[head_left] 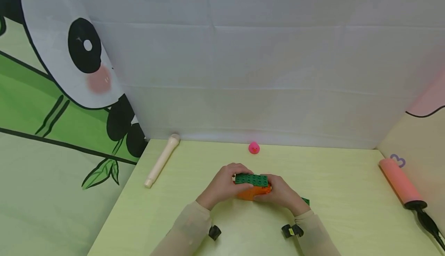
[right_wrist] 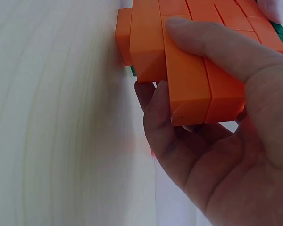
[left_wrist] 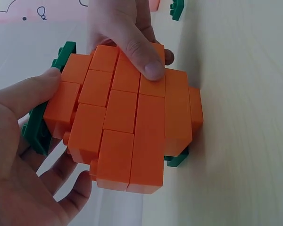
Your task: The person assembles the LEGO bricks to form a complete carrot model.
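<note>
An orange block model (left_wrist: 118, 113) made of toy building bricks is held upright just over the table. Along its top lies a row of green bricks (head_left: 255, 179) with studs, and a bit of green (left_wrist: 178, 158) shows at its lower end. My left hand (head_left: 227, 184) grips the model's upper left side, its thumb pressed where green meets orange. The right hand (head_left: 279, 193) holds the other side, thumb flat across the orange front face and fingers (right_wrist: 160, 122) curled behind. A loose green brick (head_left: 306, 200) sits by the right wrist, partly hidden by it.
At the back edge of the table (head_left: 347, 194) stands a small pink toy (head_left: 254, 148). A cream-coloured stick (head_left: 162, 160) lies on the left. Along the right edge is a pink cylinder (head_left: 399, 180) with a black handle. A white wall sheet (head_left: 264, 63) rises behind.
</note>
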`<state>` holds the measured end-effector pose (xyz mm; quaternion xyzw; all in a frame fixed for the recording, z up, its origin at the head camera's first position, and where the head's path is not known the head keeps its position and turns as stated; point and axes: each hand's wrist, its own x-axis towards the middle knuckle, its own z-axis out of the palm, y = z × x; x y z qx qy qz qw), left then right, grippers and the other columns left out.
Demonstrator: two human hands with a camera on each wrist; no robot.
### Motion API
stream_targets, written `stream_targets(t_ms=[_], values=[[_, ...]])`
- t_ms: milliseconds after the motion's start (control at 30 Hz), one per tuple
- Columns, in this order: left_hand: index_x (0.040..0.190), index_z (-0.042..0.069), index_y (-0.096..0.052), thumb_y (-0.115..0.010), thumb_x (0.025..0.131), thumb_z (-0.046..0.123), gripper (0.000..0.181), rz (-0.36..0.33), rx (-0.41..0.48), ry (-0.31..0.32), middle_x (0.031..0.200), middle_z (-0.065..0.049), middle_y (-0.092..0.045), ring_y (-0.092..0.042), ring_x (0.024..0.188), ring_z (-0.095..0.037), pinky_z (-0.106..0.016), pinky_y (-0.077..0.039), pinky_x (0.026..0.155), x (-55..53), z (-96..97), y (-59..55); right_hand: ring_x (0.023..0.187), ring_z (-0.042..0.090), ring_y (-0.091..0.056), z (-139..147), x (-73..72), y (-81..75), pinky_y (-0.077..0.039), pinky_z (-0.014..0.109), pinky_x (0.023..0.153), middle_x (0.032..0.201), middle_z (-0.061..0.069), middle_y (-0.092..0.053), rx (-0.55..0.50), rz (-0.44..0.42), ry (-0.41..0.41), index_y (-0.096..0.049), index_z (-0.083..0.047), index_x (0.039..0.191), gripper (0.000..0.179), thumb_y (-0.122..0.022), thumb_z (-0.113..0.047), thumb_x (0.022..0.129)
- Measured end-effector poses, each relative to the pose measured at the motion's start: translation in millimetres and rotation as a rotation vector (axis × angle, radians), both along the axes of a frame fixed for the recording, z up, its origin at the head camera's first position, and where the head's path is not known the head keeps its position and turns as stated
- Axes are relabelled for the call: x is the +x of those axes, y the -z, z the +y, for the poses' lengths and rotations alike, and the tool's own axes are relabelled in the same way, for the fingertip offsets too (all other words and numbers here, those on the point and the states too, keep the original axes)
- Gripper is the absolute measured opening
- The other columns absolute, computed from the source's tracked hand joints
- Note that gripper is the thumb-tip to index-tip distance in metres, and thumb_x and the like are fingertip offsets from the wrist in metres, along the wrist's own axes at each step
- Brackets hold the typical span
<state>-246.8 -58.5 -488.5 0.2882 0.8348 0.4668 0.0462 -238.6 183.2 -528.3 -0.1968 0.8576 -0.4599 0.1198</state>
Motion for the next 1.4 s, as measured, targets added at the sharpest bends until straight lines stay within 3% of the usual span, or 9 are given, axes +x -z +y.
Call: stream_targets(t_ms=[433, 667, 967, 1200, 1400], values=[[0.116, 0.025, -0.076, -0.084, 0.091, 0.033, 0.027, -0.07, -0.008, -0.012, 0.113, 0.016, -0.069, -0.062, 0.102, -0.012, -0.032, -0.054, 0.089, 1.3, -1.3, -3.5, 0.089, 0.017, -0.065, 1, 0.5, 0.8, -0.056, 0.032, 0.084, 0.103, -0.005, -0.071, -0.002, 0.023, -0.015, -0.071, -0.008, 0.116, 0.04, -0.091, -0.022, 0.084], [0.129, 0.023, -0.069, -0.086, 0.088, 0.034, 0.046, -0.114, -0.053, -0.027, 0.124, 0.015, -0.066, -0.059, 0.111, -0.013, -0.043, -0.05, 0.099, -0.4, -11.5, 4.4, 0.094, 0.019, -0.065, 0, 1.0, -0.8, -0.056, 0.035, 0.087, 0.107, -0.001, -0.072, -0.006, 0.018, 0.008, -0.07, -0.004, 0.12, 0.046, -0.091, -0.021, 0.083], [0.115, 0.022, -0.07, -0.086, 0.088, 0.033, 0.033, -0.15, -0.09, -0.062, 0.106, 0.016, -0.066, -0.06, 0.101, -0.013, -0.037, -0.052, 0.091, -0.9, -20.8, 20.7, 0.094, 0.02, -0.064, 0, 0.6, -2.1, -0.056, 0.036, 0.086, 0.107, 0.0, -0.071, -0.006, 0.002, 0.035, -0.069, -0.005, 0.12, 0.045, -0.091, -0.02, 0.083], [0.114, 0.02, -0.07, -0.085, 0.089, 0.033, 0.031, -0.126, -0.097, -0.081, 0.105, 0.015, -0.067, -0.061, 0.099, -0.014, -0.036, -0.053, 0.088, 0.6, -21.4, 25.8, 0.095, 0.02, -0.063, 8, -2.4, -5.3, -0.056, 0.036, 0.084, 0.106, -0.003, -0.07, 0.03, -0.025, 0.018, -0.069, -0.011, 0.118, 0.044, -0.091, -0.026, 0.083], [0.117, 0.019, -0.07, -0.085, 0.089, 0.034, 0.035, -0.109, -0.121, -0.079, 0.106, 0.014, -0.067, -0.061, 0.099, -0.013, -0.036, -0.054, 0.089, 0.8, -19.3, 25.0, 0.107, 0.027, -0.062, 41, -5.6, -11.8, -0.057, 0.044, 0.087, 0.112, 0.0, -0.068, 0.12, -0.031, 0.039, -0.066, -0.011, 0.127, 0.057, -0.093, -0.029, 0.08]])
